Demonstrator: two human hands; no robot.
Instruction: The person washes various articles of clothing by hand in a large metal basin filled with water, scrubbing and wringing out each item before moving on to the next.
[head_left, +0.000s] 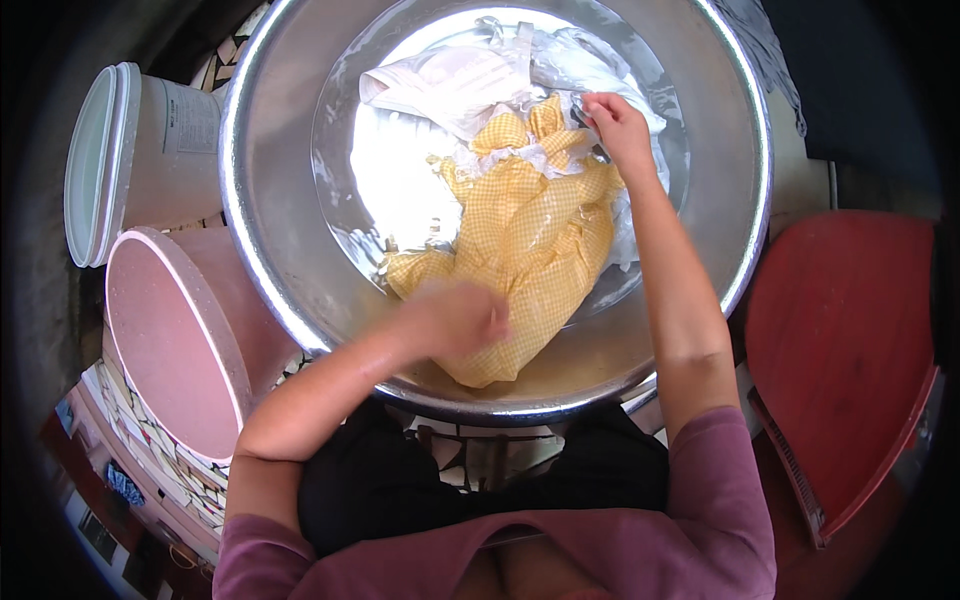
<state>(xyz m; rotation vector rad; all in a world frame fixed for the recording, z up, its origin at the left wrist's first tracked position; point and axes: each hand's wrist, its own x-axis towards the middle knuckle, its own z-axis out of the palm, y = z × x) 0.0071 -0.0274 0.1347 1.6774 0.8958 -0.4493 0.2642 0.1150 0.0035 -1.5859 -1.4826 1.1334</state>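
A yellow gingham garment (536, 240) with white lace trim and bows lies wet in a large round metal basin (289, 217). Its lower end rests up on the basin's near wall. My left hand (457, 319), blurred by motion, is over that lower part; whether it grips the cloth does not show. At the garment's upper right, my right hand (619, 131) has its thumb and fingers drawn together beside the lace. I cannot tell if cloth is pinched between them. White cloths (457, 82) lie in the water beyond the yellow garment.
Left of the basin, a white plastic bucket (142, 165) and a pink bucket (180, 337) lie tipped on the mosaic floor. A red plastic chair (840, 352) stands at the right. Grey cloth (765, 52) hangs near the basin's far right rim.
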